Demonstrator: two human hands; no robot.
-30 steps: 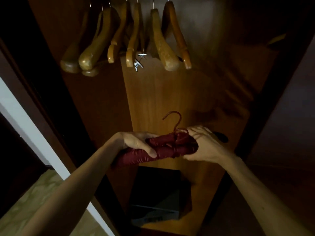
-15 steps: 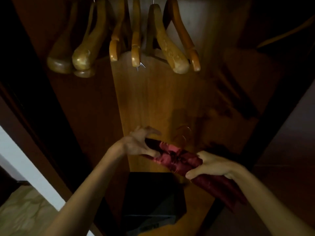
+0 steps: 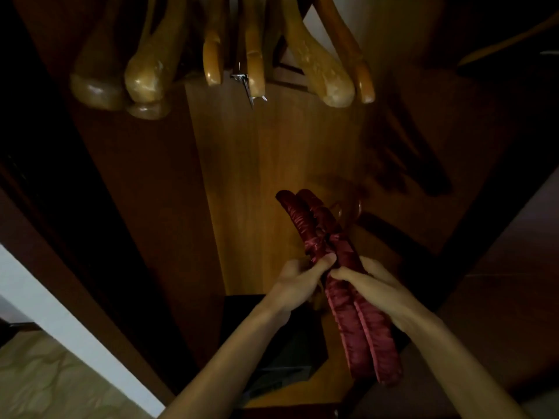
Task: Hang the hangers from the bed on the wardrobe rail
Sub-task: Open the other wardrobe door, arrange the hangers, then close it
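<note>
Two dark red padded satin hangers (image 3: 357, 325) lie side by side, held end-on in front of the open wardrobe. My left hand (image 3: 298, 282) pinches the left one near its middle bow. My right hand (image 3: 367, 285) grips the right one at the same height. Their metal hooks (image 3: 352, 208) show faintly to the right, blurred. Several wooden hangers (image 3: 314, 65) hang above from a rail that is out of view.
A metal clip (image 3: 246, 86) dangles among the wooden hangers. A dark box (image 3: 287, 352) sits on the wardrobe floor below my hands. The wardrobe's wooden back panel (image 3: 266, 176) is lit; its sides are dark. A white frame (image 3: 60, 325) and pale floor lie lower left.
The red hangers have turned from lying crosswise to pointing away from me. Both hands have come together at their middle. The view has moved closer under the wooden hangers.
</note>
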